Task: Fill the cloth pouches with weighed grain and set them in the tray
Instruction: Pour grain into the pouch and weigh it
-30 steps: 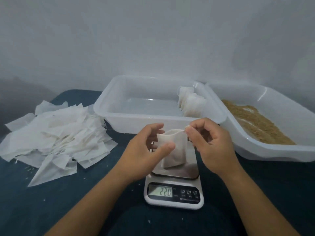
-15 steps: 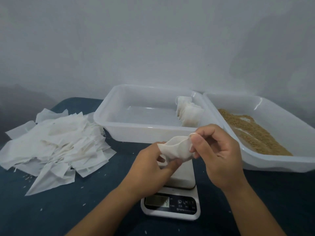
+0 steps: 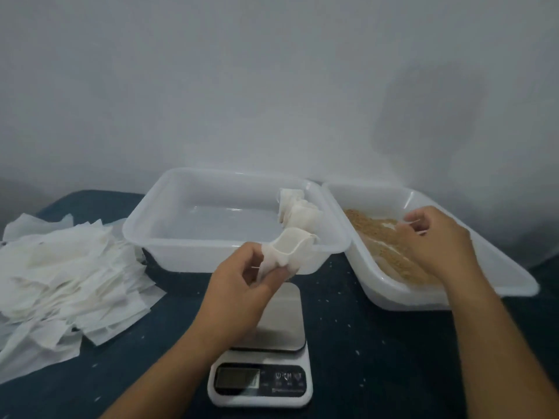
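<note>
My left hand [image 3: 242, 285] pinches a white cloth pouch [image 3: 290, 246] by its lower part, mouth open and tilted to the right, above the scale's steel plate [image 3: 284, 322]. My right hand [image 3: 435, 240] hovers over the brown grain [image 3: 381, 237] in the right-hand tub [image 3: 499, 267], fingers curled downward; whether they hold anything is unclear. Several filled pouches [image 3: 298, 211] lean at the right end of the clear tray [image 3: 211, 246].
A heap of flat empty pouches [image 3: 69, 276] lies at the left on the dark blue tabletop [image 3: 363, 343]. The scale's display [image 3: 237, 378] faces me at the front. Loose grains dot the cloth. A white wall rises right behind the tubs.
My right hand let go of the pouch and moved right over the grain tub. My left hand now holds the pouch alone, lifted off the scale.
</note>
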Available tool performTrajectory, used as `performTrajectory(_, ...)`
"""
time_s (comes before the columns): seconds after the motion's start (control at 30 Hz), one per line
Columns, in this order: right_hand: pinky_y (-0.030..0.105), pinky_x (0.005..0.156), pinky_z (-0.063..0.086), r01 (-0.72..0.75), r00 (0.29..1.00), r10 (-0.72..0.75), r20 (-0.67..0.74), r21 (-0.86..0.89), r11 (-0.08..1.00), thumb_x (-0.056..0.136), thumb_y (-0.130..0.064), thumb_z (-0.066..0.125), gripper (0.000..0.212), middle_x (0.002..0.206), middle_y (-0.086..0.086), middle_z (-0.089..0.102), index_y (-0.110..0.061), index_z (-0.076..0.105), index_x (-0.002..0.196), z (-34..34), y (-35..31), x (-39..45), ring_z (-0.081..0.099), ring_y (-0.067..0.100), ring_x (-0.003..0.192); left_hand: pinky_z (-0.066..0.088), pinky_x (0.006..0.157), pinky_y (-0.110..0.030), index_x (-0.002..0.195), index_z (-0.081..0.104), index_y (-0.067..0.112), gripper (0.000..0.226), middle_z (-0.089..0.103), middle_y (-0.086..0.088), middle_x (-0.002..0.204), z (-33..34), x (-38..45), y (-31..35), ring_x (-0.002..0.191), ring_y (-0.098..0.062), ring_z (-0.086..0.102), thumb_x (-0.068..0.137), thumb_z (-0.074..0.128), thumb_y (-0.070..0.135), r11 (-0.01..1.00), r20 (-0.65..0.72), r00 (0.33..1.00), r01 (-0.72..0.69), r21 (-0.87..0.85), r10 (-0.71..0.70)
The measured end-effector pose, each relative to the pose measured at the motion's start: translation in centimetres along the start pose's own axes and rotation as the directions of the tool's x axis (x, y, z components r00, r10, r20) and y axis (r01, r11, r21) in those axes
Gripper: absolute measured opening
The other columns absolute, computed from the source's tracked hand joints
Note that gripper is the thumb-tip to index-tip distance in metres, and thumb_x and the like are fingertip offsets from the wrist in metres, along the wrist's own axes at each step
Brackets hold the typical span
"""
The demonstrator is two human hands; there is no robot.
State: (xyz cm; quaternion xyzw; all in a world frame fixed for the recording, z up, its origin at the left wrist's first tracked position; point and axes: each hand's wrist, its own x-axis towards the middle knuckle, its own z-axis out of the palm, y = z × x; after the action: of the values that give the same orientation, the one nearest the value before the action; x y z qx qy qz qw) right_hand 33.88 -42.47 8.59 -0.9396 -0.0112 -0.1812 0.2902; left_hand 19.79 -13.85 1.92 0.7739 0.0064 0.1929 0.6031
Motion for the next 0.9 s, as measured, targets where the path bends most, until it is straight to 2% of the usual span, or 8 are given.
performTrajectory(0.13,0.035,0.089,0.046,-0.002,0.896,0.21,0.391,-0.47,0.883,0.096,-0.044,0.067,0.026,0.128,-0.001,0.067,-0.029,0.065,0.117,0.0,3.0,2.5,0.061,0.023,0.111,0.054,0.077,-0.022,0.099,0.072,0.037,0.019,0.077,0.015,0.096,1.3,0.6,0.9,0.087,-0.004,0.072,0.084,0.083,0.04,0.976,0.07,0.99,0.136,-0.168,-0.126)
performTrajectory(0.27,0.031,0.083,0.044,0.09,0.806,0.228,0.547,-0.493,0.865,0.094,-0.051,0.066,0.02,0.112,-0.011,0.071,-0.033,0.075,0.098,0.7,3.6,2.7,0.06,0.005,0.092,0.056,0.087,-0.033,0.1,0.077,0.035,0.017,0.078,0.011,0.095,2.0,-0.1,0.1,0.092,-0.008,0.072,0.085,0.083,0.037,0.953,0.117,0.973,0.221,-0.207,-0.2)
performTrajectory(0.37,0.031,0.087,0.049,0.145,0.769,0.228,0.597,-0.51,0.848,0.095,-0.052,0.065,0.029,0.107,-0.009,0.072,-0.027,0.077,0.101,1.2,2.8,2.8,0.063,0.009,0.096,0.054,0.085,-0.029,0.103,0.077,0.038,0.021,0.078,0.012,0.096,1.8,-0.4,-0.6,0.092,-0.007,0.072,0.083,0.082,0.042,0.946,0.129,0.965,0.25,-0.207,-0.227)
performTrajectory(0.57,0.037,0.098,0.049,0.145,0.767,0.247,0.593,-0.534,0.833,0.103,-0.058,0.042,0.057,0.118,0.002,0.071,-0.012,0.075,0.112,2.4,2.1,2.8,0.065,0.023,0.108,0.058,0.088,-0.032,0.103,0.078,0.04,0.018,0.078,0.005,0.099,1.4,-0.5,-1.3,0.092,-0.011,0.074,0.088,0.08,0.03,0.901,0.134,0.95,0.312,-0.302,-0.284)
performTrajectory(0.7,0.036,0.086,0.046,0.056,0.827,0.215,0.519,-0.457,0.888,0.105,-0.056,0.038,0.066,0.13,0.012,0.067,0.0,0.063,0.131,2.5,2.5,3.0,0.065,0.03,0.116,0.056,0.074,-0.018,0.106,0.077,0.022,0.016,0.08,-0.001,0.094,1.3,-0.7,-1.4,0.083,-0.01,0.074,0.092,0.075,0.016,0.85,0.148,0.938,0.347,-0.397,-0.314)
performTrajectory(0.77,0.034,0.07,0.047,0.024,0.854,0.189,0.484,-0.401,0.916,0.104,-0.057,0.041,0.065,0.104,0.011,0.075,0.0,0.063,0.126,2.4,2.9,3.0,0.071,0.028,0.093,0.056,0.07,-0.018,0.109,0.073,0.016,0.015,0.08,-0.004,0.091,1.3,-0.7,-1.3,0.08,-0.012,0.074,0.094,0.071,0.013,0.839,0.138,0.936,0.352,-0.415,-0.325)
performTrajectory(0.83,0.03,0.055,0.042,-0.006,0.883,0.173,0.437,-0.357,0.934,0.102,-0.057,0.044,0.049,0.071,-0.001,0.065,-0.01,0.057,0.111,2.2,3.2,3.1,0.061,0.017,0.06,0.056,0.069,-0.018,0.112,0.07,0.015,0.016,0.079,-0.005,0.091,1.3,-0.8,-1.4,0.079,-0.012,0.075,0.096,0.068,0.012,0.848,0.119,0.935,0.353,-0.394,-0.334)
performTrajectory(0.9,0.029,0.051,0.039,-0.053,0.911,0.173,0.375,-0.309,0.95,0.1,-0.052,0.051,0.037,0.069,-0.003,0.06,-0.015,0.053,0.099,1.9,3.2,3.0,0.053,0.013,0.053,0.057,0.07,-0.02,0.115,0.069,0.017,0.02,0.079,-0.003,0.093,1.2,-0.8,-1.4,0.082,-0.013,0.076,0.095,0.068,0.012,0.862,0.103,0.937,0.348,-0.369,-0.334)
